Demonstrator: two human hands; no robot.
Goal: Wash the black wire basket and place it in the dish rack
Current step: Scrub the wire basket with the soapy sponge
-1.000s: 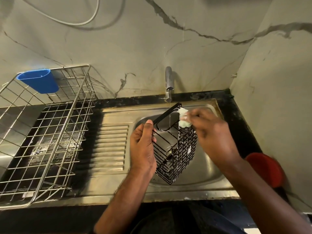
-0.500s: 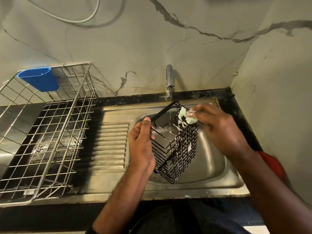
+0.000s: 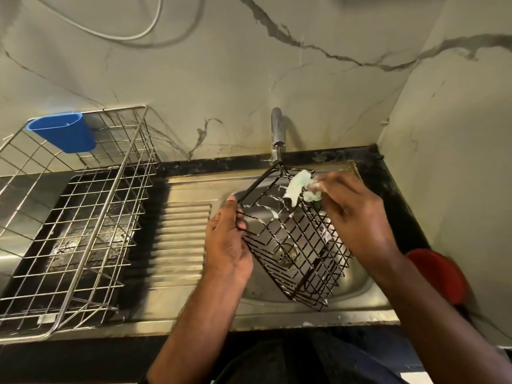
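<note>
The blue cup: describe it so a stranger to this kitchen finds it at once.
Start at the steel sink and look left, past the ribbed drainboard, to the big wire dish rack. At the rack's far left corner, by the marble wall, hangs the blue cup. It is the only blue, solid plastic thing among bare metal wires.

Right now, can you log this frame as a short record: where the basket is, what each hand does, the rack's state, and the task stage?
basket: black wire basket tilted over the sink, soap foam on its upper wires
left hand: left hand grips the basket's near rim
right hand: right hand pinches a pale green sponge against the basket's top edge
rack: dish rack left of the sink, blue cup hung on its back rim
stage: scrubbing; basket not yet racked
</note>
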